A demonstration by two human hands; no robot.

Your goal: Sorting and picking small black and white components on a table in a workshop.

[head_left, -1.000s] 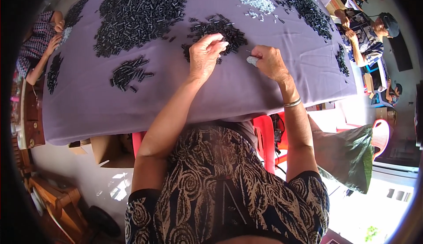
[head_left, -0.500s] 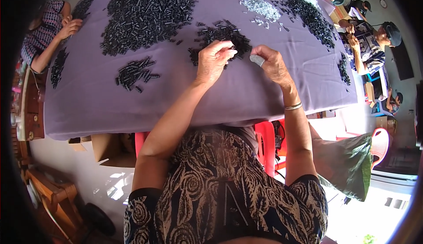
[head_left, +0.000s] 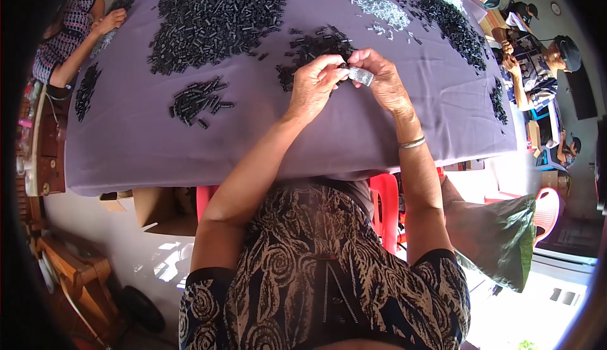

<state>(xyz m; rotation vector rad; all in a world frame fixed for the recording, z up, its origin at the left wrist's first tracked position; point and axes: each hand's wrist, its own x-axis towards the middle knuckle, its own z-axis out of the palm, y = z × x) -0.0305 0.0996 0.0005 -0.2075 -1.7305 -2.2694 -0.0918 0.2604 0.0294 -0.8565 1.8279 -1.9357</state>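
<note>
Both hands meet over the near edge of a pile of small black tube-like pieces [head_left: 324, 43]. My left hand [head_left: 310, 87] is closed, its thumb and forefinger pinching a small black piece [head_left: 344, 66]. From the other side, my right hand [head_left: 387, 85] comes up against that piece with its fingers curled. A shiny silver-grey band [head_left: 361, 76] lies along its thumb; I cannot tell whether it is wrapped on or held. What the right fingertips grip is hidden. To the left is a smaller heap of black pieces [head_left: 199, 101].
A purple cloth [head_left: 253, 151] covers the table. A large black heap [head_left: 218, 18] lies far left, with small silvery pieces [head_left: 381, 12] and another black heap [head_left: 456, 32] far right. Co-workers' hands [head_left: 114, 20] work at the sides. A red chair [head_left: 384, 208] stands beside me.
My right hand has moved left and slightly up, so its fingertips now meet my left hand's at the black piece. The silver-grey band shows more fully. The whole view has shifted slightly.
</note>
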